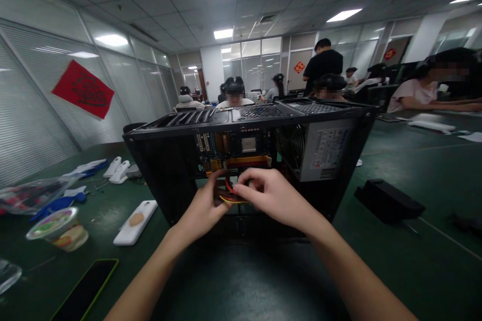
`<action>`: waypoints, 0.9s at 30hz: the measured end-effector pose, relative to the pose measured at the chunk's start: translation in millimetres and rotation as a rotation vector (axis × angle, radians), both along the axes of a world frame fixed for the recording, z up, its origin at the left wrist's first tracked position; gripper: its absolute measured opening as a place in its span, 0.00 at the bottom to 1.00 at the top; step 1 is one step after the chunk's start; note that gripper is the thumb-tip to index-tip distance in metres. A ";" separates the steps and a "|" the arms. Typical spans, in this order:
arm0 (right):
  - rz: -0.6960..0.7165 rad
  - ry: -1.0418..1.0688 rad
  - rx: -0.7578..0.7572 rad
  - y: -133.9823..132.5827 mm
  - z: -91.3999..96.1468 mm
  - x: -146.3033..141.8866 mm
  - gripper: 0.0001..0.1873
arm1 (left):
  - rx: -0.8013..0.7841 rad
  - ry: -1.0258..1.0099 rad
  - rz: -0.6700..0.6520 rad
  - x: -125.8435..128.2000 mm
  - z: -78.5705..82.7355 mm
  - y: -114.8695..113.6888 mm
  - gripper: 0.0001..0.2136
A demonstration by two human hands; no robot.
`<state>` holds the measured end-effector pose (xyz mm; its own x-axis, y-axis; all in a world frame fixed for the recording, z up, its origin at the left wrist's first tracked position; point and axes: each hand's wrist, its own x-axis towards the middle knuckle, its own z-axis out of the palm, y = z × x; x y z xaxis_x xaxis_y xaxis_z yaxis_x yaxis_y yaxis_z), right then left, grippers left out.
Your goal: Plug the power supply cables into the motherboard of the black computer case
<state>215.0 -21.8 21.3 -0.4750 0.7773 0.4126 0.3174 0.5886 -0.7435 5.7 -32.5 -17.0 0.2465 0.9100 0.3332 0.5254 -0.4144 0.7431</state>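
An open black computer case (161, 133) lies in front of me, its inside facing my hands. My left hand (211, 200) is at the lower edge of the motherboard (235, 143), its fingers closed around red, yellow and black cables (232, 200). Beside it my right hand (263, 193) pinches at the same cables with thumb and forefinger. What sits between those fingertips is partly hidden. A silver power supply (326, 153) with a fan is mounted at the case's right. Yellow and red memory slots (248, 161) are just above my fingers.
On the left are a phone (85, 291), a white box-like device (135, 223), a plastic cup (58, 230) and a plastic bag (33, 195). To the right lies a black block-shaped object (389, 200). Several people sit beyond the case; one person (324, 65) stands.
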 end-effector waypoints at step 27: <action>-0.036 0.363 -0.063 -17.8 2.6 2.6 0.09 | 0.188 0.162 0.006 41.4 65.7 -26.1 0.19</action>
<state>217.5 -39.7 24.0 -0.2783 0.8203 0.4996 0.0459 0.5309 -0.8462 47.1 -58.6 48.6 0.3053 0.8376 0.4531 0.6346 -0.5337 0.5590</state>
